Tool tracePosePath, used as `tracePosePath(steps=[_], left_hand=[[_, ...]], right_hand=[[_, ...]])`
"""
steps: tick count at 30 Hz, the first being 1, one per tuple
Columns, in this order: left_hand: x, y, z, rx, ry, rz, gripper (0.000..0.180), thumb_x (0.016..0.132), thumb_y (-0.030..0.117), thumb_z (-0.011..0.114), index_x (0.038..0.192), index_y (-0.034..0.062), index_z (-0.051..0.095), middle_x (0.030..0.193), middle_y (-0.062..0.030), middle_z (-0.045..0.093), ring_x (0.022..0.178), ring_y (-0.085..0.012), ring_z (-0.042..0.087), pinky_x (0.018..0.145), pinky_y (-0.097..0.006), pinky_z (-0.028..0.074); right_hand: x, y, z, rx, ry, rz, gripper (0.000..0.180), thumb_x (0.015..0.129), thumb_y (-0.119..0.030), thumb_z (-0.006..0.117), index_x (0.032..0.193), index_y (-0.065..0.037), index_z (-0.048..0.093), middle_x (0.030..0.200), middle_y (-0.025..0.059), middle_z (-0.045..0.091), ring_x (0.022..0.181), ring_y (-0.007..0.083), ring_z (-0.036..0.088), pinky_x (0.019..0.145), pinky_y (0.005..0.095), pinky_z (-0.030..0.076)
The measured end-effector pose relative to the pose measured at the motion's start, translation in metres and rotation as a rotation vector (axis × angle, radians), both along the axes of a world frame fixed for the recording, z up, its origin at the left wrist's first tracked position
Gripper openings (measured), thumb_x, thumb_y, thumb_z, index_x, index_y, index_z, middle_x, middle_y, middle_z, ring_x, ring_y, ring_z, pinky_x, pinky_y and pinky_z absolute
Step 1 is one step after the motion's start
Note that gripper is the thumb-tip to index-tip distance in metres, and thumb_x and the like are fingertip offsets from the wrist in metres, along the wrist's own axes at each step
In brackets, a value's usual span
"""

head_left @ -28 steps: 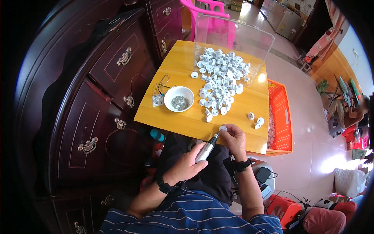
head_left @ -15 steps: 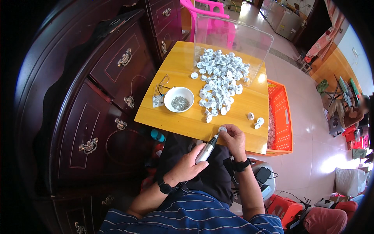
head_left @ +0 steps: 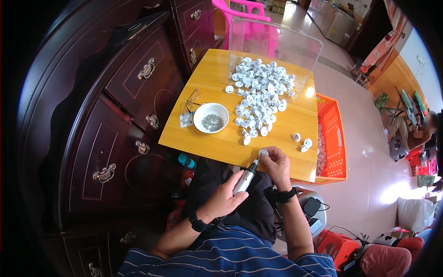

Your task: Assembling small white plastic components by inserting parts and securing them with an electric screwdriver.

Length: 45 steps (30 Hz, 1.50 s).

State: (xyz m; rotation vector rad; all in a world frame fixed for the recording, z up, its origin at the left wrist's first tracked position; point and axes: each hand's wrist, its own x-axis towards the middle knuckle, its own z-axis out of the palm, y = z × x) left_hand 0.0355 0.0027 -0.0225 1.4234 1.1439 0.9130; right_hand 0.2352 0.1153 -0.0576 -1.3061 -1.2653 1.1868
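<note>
My left hand (head_left: 225,199) grips a slim silver electric screwdriver (head_left: 245,177), its tip pointing up at a small round white plastic part (head_left: 263,153). My right hand (head_left: 276,162) pinches that part at the near edge of the yellow wooden table (head_left: 217,141). A heap of several similar white parts (head_left: 258,94) covers the table's middle and far side. A white bowl of small metal screws (head_left: 211,118) stands at the left of the heap. Three white parts (head_left: 302,142) lie apart at the right.
A dark wooden cabinet with brass handles (head_left: 115,115) stands close on the left. A clear plastic box (head_left: 277,46) sits at the table's far edge, a pink chair (head_left: 251,23) behind it. An orange crate (head_left: 330,138) lies on the floor at the right.
</note>
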Motion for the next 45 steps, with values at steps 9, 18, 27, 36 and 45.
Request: tracePosePath(steps=[9, 18, 27, 36, 45], left_hand=[[0.001, -0.001, 0.010, -0.156, -0.071, -0.015, 0.060, 0.096, 0.012, 0.066, 0.149, 0.0023, 0.040, 0.110, -0.0156, 0.066, 0.075, -0.0170, 0.066, 0.069, -0.033, 0.055], [0.003, -0.003, 0.010, -0.222, -0.186, -0.023, 0.058, 0.098, 0.009, 0.064, 0.151, 0.0048, 0.040, 0.103, -0.0080, 0.061, 0.071, -0.0095, 0.060, 0.064, -0.026, 0.053], [0.011, -0.006, 0.012, -0.226, -0.234, -0.010, 0.059, 0.099, 0.007, 0.062, 0.152, 0.0043, 0.038, 0.101, -0.0043, 0.058, 0.072, -0.0069, 0.058, 0.064, -0.023, 0.051], [-0.007, 0.030, 0.034, -0.182, -0.312, 0.098, 0.058, 0.099, 0.008, 0.061, 0.152, 0.0034, 0.037, 0.099, -0.0040, 0.058, 0.071, -0.0079, 0.059, 0.061, -0.022, 0.051], [-0.015, 0.012, 0.027, -0.101, -0.115, -0.004, 0.059, 0.097, 0.008, 0.063, 0.151, 0.0021, 0.039, 0.099, -0.0083, 0.064, 0.075, -0.0110, 0.062, 0.067, -0.029, 0.053]], right_hand=[[0.000, -0.002, 0.004, -0.003, -0.002, 0.013, 0.015, 0.093, -0.010, 0.074, 0.103, 0.001, 0.072, 0.084, 0.0020, 0.074, 0.075, 0.0065, 0.068, 0.069, 0.0232, 0.054], [0.001, -0.004, 0.005, 0.002, -0.025, 0.014, 0.015, 0.093, -0.010, 0.074, 0.104, 0.000, 0.072, 0.083, 0.0015, 0.074, 0.074, 0.0055, 0.066, 0.067, 0.0225, 0.052], [0.001, -0.003, 0.001, 0.020, 0.047, 0.018, 0.015, 0.094, -0.009, 0.074, 0.105, 0.000, 0.072, 0.084, 0.0014, 0.074, 0.076, 0.0051, 0.066, 0.068, 0.0217, 0.052], [-0.002, -0.017, -0.007, -0.028, 0.050, 0.082, 0.013, 0.096, -0.008, 0.072, 0.107, -0.001, 0.071, 0.090, -0.0024, 0.071, 0.080, 0.0044, 0.064, 0.073, 0.0213, 0.053], [0.002, -0.006, 0.003, -0.072, 0.323, 0.034, 0.014, 0.095, -0.005, 0.071, 0.108, -0.001, 0.070, 0.094, 0.0005, 0.072, 0.078, 0.0066, 0.061, 0.070, 0.0221, 0.049]])
